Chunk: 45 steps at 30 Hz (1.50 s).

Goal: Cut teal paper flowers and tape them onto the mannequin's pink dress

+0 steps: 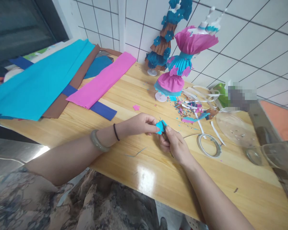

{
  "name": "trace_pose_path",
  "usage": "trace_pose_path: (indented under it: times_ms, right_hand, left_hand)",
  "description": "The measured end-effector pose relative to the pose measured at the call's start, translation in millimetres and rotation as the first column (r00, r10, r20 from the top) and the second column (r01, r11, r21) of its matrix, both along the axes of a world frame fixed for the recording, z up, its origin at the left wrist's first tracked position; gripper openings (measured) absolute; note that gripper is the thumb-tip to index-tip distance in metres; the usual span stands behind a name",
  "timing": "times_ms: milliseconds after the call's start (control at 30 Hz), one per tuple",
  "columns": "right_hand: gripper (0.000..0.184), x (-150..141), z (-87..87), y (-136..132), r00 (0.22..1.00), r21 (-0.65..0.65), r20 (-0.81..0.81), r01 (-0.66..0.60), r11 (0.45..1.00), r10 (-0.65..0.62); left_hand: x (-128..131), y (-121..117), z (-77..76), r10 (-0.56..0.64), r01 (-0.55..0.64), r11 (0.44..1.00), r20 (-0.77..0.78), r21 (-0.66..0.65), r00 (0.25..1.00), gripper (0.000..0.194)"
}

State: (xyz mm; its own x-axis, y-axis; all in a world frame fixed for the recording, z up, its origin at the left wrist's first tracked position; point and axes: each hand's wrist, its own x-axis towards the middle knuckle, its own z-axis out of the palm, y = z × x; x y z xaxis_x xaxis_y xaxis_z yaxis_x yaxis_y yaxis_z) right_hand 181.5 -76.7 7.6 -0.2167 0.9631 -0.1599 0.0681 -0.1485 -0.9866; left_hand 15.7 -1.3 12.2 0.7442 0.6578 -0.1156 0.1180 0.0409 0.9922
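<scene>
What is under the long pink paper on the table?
A dark blue strip pokes out on both sides of the pink paper, lying over brown paper on one side. Its middle is covered, and whatever else the pink hides cannot be seen.

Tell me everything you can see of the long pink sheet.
The pink sheet is a long, flat strip, perhaps crepe paper, plain and matt, with slight creases. It lies slantwise on the wooden table, its far end toward the tiled wall, its near end crossing over a dark blue strip that shows on both sides. Nothing rests on it.
</scene>
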Motion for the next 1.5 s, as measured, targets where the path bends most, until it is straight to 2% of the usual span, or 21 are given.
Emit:
trace_pose_path:
  times_ms: [467,967,1133,1267,1500]
  right_hand:
    - [0.051,-0.4,-1.0,0.4,0.999,-0.008,-0.038,0.016,1.000,-0.016]
    - [0.051,0.8,1.3,-0.5,1.000,-0.002,-0.011,0.014,1.000,-0.014]
    - [0.051,0.5,1.3,-0.4,1.000,0.010,0.019,0.004,1.000,-0.004]
    - [0.051,0.2,0.4,-0.6,0.999,0.023,0.033,-0.003,1.000,0.003]
    - [0.050,-1.5,0.2,-0.1,1.000,0.003,-0.010,0.021,1.000,-0.020]
  left_hand:
    - [1.5,-1.4,3.5,0.017,-0.017,1.000,0.008,-0.025,1.000,0.019]
    - [-0.6,-2.4,5.3,0.008,-0.008,1.000,0.021,0.010,1.000,0.019]
    - [0.3,-2.2,6.9,0.050,-0.045,0.998,0.119,-0.051,0.992,0.013]
    - [1.1,-0.9,8.1,0.089,-0.083,0.993,0.065,-0.089,0.994,0.014]
    - [1.7,-1.1,2.8,0.097,-0.095,0.995,0.049,-0.025,0.994,0.019]
